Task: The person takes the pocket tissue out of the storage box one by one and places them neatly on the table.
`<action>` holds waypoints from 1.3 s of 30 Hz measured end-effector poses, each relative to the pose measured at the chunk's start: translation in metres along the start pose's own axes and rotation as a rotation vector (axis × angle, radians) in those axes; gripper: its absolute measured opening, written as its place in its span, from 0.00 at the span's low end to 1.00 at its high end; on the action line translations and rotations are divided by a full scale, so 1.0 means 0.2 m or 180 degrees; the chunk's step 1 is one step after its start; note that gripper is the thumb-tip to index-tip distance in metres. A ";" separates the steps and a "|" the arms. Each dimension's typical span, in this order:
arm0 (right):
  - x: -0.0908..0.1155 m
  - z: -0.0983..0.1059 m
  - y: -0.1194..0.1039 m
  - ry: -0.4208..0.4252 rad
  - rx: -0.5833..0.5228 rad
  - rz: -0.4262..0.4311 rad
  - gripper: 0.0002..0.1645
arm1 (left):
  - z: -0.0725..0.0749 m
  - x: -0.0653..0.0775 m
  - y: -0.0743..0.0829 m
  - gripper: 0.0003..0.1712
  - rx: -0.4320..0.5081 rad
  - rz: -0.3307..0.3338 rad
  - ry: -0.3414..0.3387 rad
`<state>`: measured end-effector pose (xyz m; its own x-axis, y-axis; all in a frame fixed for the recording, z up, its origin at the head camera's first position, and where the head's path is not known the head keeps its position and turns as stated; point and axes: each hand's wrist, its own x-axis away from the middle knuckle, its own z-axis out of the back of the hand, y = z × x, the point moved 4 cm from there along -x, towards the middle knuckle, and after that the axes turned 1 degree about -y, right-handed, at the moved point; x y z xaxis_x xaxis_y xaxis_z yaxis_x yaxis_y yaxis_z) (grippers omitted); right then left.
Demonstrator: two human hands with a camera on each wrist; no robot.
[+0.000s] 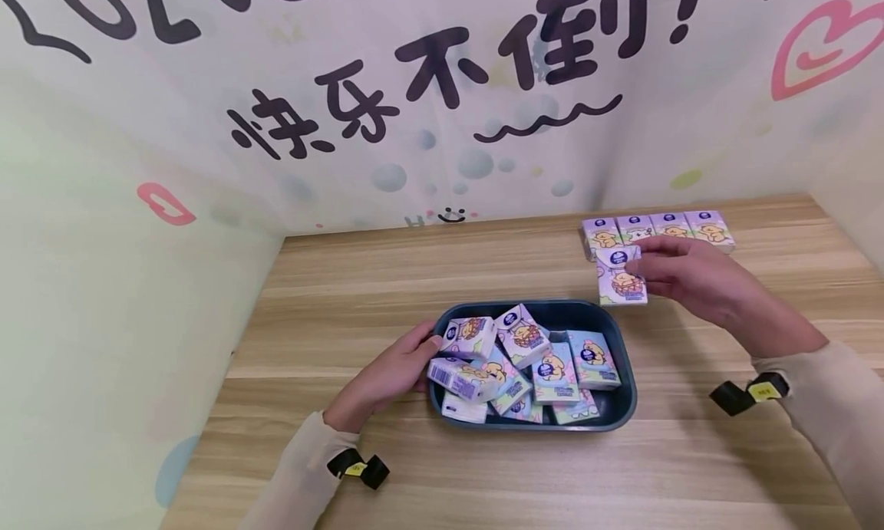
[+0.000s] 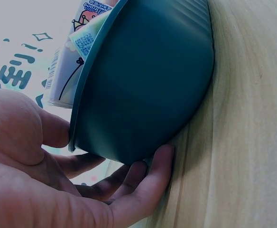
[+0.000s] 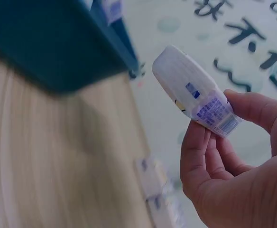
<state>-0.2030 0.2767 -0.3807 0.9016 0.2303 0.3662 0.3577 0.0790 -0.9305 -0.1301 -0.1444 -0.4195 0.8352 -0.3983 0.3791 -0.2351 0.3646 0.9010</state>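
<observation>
My right hand (image 1: pixel 691 277) pinches a purple tissue pack (image 1: pixel 620 278) between thumb and fingers, raised near the back right corner of a dark teal plastic basin (image 1: pixel 625 407). In the right wrist view the pack (image 3: pixel 190 90) shows its narrow side and printed end. My left hand (image 1: pixel 397 365) grips the basin's left end. In the left wrist view its thumb is at the rim and its fingers curl against the outer wall (image 2: pixel 143 90). Several purple and blue tissue packs (image 1: pixel 555 373) lie jumbled inside the basin, some overlapping.
Several purple tissue packs (image 1: pixel 673 231) stand side by side in a row at the back right, just behind my right hand. The wooden tabletop (image 1: pixel 359 284) ends at a printed white cloth (image 1: pixel 345 185) at the back, with pale walls at both sides.
</observation>
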 end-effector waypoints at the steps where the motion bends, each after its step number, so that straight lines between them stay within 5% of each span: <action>1: -0.01 0.02 0.02 0.0039 0.0015 -0.0033 0.18 | 0.00 0.00 0.00 0.31 0.0006 0.0012 0.0004; 9: -0.10 0.08 0.13 0.0272 0.0979 -0.0021 0.37 | 0.00 0.00 0.00 0.31 0.0020 0.0028 0.0003; 17: -0.16 0.05 0.14 0.0571 0.1562 0.0033 0.40 | 0.00 0.00 -0.01 0.31 0.0029 0.0025 -0.0002; 27: -0.18 0.04 0.14 0.0973 0.1957 0.0182 0.32 | 0.00 -0.01 -0.01 0.30 -0.0014 -0.0021 -0.0007; 39: -0.18 0.08 0.17 0.1062 0.1925 0.0161 0.28 | 0.00 -0.01 -0.01 0.30 0.0011 -0.0013 -0.0033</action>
<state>-0.2276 0.2860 -0.4259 0.9749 -0.0549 0.2157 0.2020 0.6253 -0.7538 -0.1322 -0.1449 -0.4218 0.8310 -0.4085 0.3777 -0.2335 0.3601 0.9032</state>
